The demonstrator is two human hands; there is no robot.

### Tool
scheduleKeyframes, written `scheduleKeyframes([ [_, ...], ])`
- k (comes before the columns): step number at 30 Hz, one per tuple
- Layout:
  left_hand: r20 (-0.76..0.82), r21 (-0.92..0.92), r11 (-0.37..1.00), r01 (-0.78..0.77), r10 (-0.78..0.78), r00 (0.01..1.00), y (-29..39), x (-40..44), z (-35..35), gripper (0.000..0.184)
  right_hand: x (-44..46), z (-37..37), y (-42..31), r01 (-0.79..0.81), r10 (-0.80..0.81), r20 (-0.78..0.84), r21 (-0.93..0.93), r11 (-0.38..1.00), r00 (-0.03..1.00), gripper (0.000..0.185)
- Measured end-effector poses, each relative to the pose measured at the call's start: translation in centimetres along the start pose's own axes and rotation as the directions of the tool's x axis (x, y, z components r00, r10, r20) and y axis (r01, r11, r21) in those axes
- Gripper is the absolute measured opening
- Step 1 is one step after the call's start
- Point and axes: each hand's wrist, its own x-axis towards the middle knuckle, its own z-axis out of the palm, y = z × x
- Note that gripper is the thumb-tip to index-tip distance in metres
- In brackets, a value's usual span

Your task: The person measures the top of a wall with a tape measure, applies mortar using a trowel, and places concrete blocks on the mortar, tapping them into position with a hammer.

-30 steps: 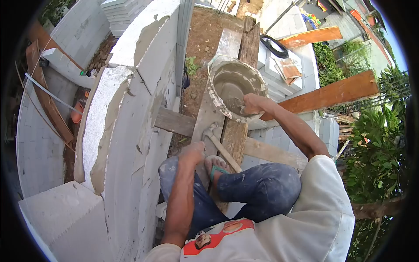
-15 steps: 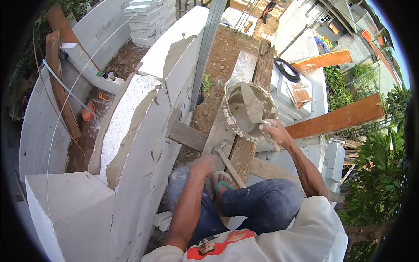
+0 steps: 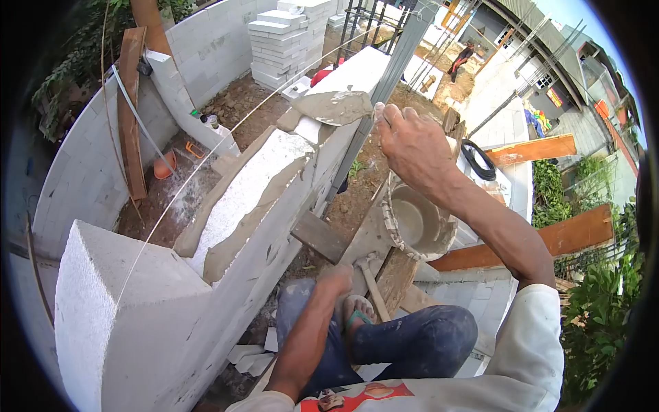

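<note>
My right hand (image 3: pixel 415 141) is closed around the handle of a trowel. The mortar-coated trowel blade (image 3: pixel 335 107) lies over the top of the block wall (image 3: pixel 257 182), at the joint between two blocks. Strips of wet mortar (image 3: pixel 257 223) run along both edges of the wall top. Below my right forearm stands a mortar-crusted bucket (image 3: pixel 420 223) with grey mortar inside. My left hand (image 3: pixel 335 280) is curled low by my knee, close to the head of a hammer (image 3: pixel 375 292) lying on the planks; its fingertips are hidden.
A large pale block (image 3: pixel 137 275) stands on the near end of the wall. A string (image 3: pixel 199 172) stretches above the wall beside a metal upright (image 3: pixel 391 75). Wooden planks (image 3: pixel 398 275) support the bucket. Stacked blocks (image 3: pixel 278 51) and another person (image 3: pixel 461 62) are farther back.
My right hand has lifted the trowel from the bucket and carried it left and forward to the wall top. My left hand stays low by the hammer. The view has shifted.
</note>
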Motion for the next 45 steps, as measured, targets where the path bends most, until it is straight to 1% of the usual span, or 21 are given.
scheduleKeyframes([
  [2,-0.025,-0.002,1.000,0.005,-0.005,1.000,0.2,-0.5,-0.3,0.036,2.7,2.7,2.3,-0.162,0.179,0.166,-0.110,0.981,0.970,0.023],
  [3,-0.044,-0.002,1.000,0.010,-0.010,0.999,0.4,-0.8,-0.5,0.033,4.0,3.4,3.3,-0.159,0.176,0.166,-0.112,0.981,0.970,0.023],
  [5,-0.050,-0.017,1.000,0.025,-0.026,0.998,1.2,-2.1,-1.5,0.033,6.1,3.5,4.5,-0.227,0.238,0.374,-0.073,0.971,0.897,0.026],
  [9,-0.021,0.011,0.998,0.057,-0.057,0.998,1.5,-2.5,-2.4,0.033,4.3,1.2,-0.4,-0.107,0.094,0.214,0.053,0.993,0.972,0.017],
  [11,-0.020,0.017,0.999,0.040,-0.040,0.999,0.4,-1.2,-0.9,0.034,3.3,-1.6,-2.2,0.031,-0.071,0.154,0.250,0.968,0.986,0.018],
  [15,-0.050,0.021,1.000,-0.001,0.002,0.999,-0.3,-0.9,-0.2,0.033,-1.8,-1.9,-2.3,-0.101,0.071,0.083,0.455,0.885,0.994,0.024],
  [16,-0.023,0.021,1.000,-0.007,0.008,1.000,-0.4,-1.0,-0.1,0.033,-4.3,-1.5,-1.9,-0.184,0.192,0.031,0.467,0.865,0.981,0.028],
  [17,-0.034,0.029,0.999,-0.018,0.019,0.999,-0.6,-1.2,-0.4,0.033,-6.9,-1.2,-1.3,-0.266,0.310,-0.012,0.481,0.836,0.951,0.033],
  [19,-0.008,0.031,0.999,-0.043,0.043,0.999,-0.9,-1.5,-0.3,0.033,-12.7,-0.5,0.6,-0.516,0.454,0.246,0.429,0.742,0.857,0.037],
  [20,0.022,0.019,1.000,-0.010,0.009,1.000,-1.4,-1.4,-0.5,0.039,-15.2,0.0,1.2,-0.536,0.463,0.270,0.417,0.734,0.844,0.037],
  [22,0.060,0.015,1.000,0.021,-0.022,0.998,-0.8,-1.5,-0.8,0.047,-19.7,1.7,2.2,-0.823,0.556,0.651,0.197,0.533,0.516,0.038],
  [26,0.104,0.058,0.996,0.073,-0.079,0.991,0.4,-1.8,-1.5,0.050,-26.9,11.4,2.3,-0.797,0.465,0.813,-0.001,0.604,0.351,0.030],
  [28,0.103,0.076,0.996,0.053,-0.061,0.993,0.6,-1.3,-1.0,0.050,-29.3,17.2,1.0,-0.740,0.459,0.814,-0.054,0.670,0.357,0.028],
  [31,0.114,0.067,0.997,0.024,-0.032,0.993,0.2,0.1,0.2,0.048,-29.9,21.8,-1.8,-0.671,0.361,0.834,0.015,0.741,0.417,0.029],
  [33,0.069,0.065,0.997,-0.040,0.036,0.997,-0.5,0.3,0.8,0.035,-29.2,21.5,-3.0,-0.656,0.317,0.838,0.064,0.752,0.445,0.028],
  [35,0.095,0.062,0.998,-0.017,0.011,0.995,-0.7,0.3,0.5,0.040,-29.3,21.3,-3.1,-0.633,0.270,0.843,0.103,0.767,0.464,0.028],
  [37,0.115,0.056,0.998,0.000,-0.007,0.993,-0.6,0.4,0.3,0.045,-30.9,22.0,-1.7,-0.629,0.050,0.901,0.260,0.733,0.431,0.031],
  [38,0.112,0.062,0.998,-0.007,0.000,0.994,-0.8,0.5,0.4,0.045,-30.7,20.2,-0.9,-0.619,0.057,0.895,0.259,0.741,0.443,0.031],
  [40,0.088,0.064,0.998,-0.012,0.006,0.996,-1.0,0.5,0.3,0.045,-30.0,15.3,0.5,-0.945,0.095,0.951,0.273,0.182,0.293,0.021],
  [44,0.104,0.056,0.998,0.006,-0.012,0.995,-1.0,0.7,0.7,0.045,-32.6,14.1,-0.1,-0.976,0.127,0.972,0.184,0.115,0.198,0.045],
  [45,0.127,0.067,0.998,0.015,-0.023,0.992,-0.9,0.9,0.7,0.045,-32.9,13.7,-0.7,-0.973,0.167,0.960,0.229,-0.017,0.223,0.044],
])
